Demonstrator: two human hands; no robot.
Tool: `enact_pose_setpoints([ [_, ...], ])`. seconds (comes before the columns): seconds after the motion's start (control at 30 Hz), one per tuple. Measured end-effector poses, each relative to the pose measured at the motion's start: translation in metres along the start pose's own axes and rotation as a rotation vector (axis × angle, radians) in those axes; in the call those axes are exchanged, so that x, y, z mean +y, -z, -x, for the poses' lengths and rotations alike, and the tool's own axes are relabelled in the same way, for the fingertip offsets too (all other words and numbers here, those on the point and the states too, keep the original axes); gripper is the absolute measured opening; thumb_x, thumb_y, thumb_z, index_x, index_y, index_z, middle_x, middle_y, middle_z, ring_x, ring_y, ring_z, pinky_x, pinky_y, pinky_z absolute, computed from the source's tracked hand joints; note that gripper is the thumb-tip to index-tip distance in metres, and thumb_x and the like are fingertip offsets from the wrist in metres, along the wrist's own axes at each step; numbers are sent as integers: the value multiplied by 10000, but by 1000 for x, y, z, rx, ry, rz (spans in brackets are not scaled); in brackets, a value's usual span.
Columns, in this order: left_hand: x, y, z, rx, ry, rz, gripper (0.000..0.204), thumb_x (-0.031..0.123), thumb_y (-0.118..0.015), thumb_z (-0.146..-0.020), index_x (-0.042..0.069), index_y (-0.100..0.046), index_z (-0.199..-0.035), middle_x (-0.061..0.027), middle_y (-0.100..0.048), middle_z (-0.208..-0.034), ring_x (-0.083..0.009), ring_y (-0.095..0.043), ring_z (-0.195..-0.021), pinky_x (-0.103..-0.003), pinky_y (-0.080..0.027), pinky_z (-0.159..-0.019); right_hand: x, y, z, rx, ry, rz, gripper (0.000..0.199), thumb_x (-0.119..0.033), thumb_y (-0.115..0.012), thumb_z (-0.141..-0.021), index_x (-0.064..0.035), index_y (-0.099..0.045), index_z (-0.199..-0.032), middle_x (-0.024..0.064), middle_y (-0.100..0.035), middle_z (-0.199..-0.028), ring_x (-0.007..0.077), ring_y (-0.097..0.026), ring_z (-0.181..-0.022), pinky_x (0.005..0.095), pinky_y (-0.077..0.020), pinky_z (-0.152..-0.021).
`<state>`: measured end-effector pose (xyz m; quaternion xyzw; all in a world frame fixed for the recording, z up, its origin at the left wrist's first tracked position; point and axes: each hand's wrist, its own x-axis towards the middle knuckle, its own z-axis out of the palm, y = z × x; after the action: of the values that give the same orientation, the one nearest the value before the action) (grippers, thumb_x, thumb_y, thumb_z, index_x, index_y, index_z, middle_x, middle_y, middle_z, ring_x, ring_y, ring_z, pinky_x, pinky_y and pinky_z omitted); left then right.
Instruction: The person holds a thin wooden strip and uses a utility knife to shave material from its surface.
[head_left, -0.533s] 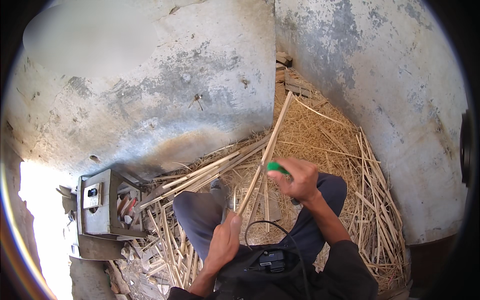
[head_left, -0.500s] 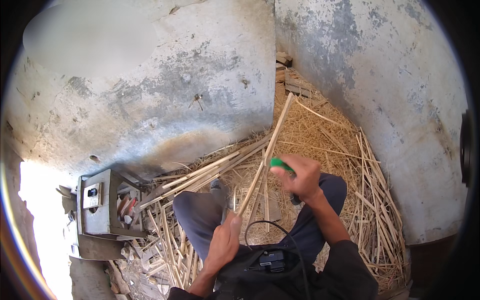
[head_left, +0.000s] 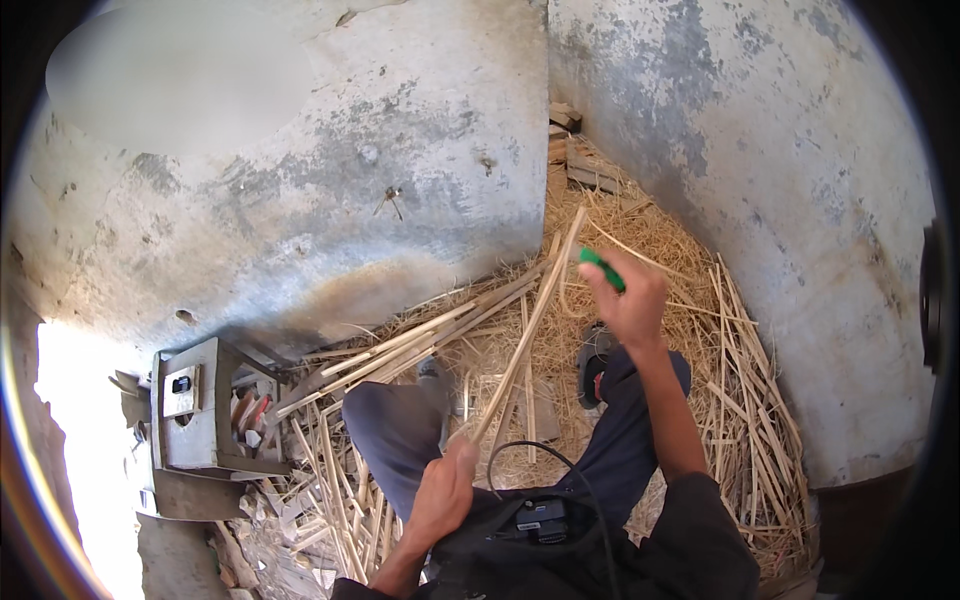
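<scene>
My left hand (head_left: 444,492) is closed round the near end of a long pale wooden strip (head_left: 532,330), which slants up and away to the right between my knees. My right hand (head_left: 632,298) grips a small green-handled tool (head_left: 602,270) beside the strip's far part. The tool's working end is hidden or too small to make out, so I cannot tell whether it touches the strip. A thin curl of wood (head_left: 630,245) shows near the strip's far end.
Shavings (head_left: 640,225) cover the floor ahead. Split sticks lie in a pile (head_left: 765,450) along the right wall, and more sticks (head_left: 400,350) lie at left. A worn wooden box frame (head_left: 215,410) stands far left. A black cable (head_left: 560,455) loops over my lap.
My right hand has moved away from me along the strip with the green-handled tool, and my forearm is stretched further. The strip's far end has dipped slightly. My left hand has barely shifted.
</scene>
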<state>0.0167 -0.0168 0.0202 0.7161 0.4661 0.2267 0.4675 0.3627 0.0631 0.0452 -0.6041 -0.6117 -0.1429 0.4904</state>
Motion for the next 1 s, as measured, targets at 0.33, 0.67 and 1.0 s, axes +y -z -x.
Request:
enact_pose_setpoints([
  [0.33, 3, 3, 19, -97, 62, -9, 375, 311, -393, -1182, -2, -578, -1090, -321, -607, -790, -579, -606, -839, -584, -451, -735, 86, 12, -44, 106, -482, 169, 505, -533, -679, -1053, -58, -828, -1139, 63, -710, -718, 169, -580, -568, 375, -444, -565],
  [0.67, -29, 18, -1, -9, 151, 229, 566, 511, -306, -1199, 68, -583, -984, 27, -471, -745, -71, -414, -648, -257, -372, -596, 82, 31, -11, -175, -439, 93, 466, -498, -696, -1048, -61, -807, -1166, 0, -584, -677, 126, -489, -610, 335, -374, -594],
  [1.0, -17, 19, -30, -257, 279, 654, 666, 620, -308, -1170, 35, -580, -1006, 5, -497, -750, -83, -430, -583, -264, -401, -535, -27, 1, 15, -408, -547, -872, 349, -251, -646, -1105, -29, -716, -1365, 9, -733, -881, 63, -557, -751, 260, -438, -695],
])
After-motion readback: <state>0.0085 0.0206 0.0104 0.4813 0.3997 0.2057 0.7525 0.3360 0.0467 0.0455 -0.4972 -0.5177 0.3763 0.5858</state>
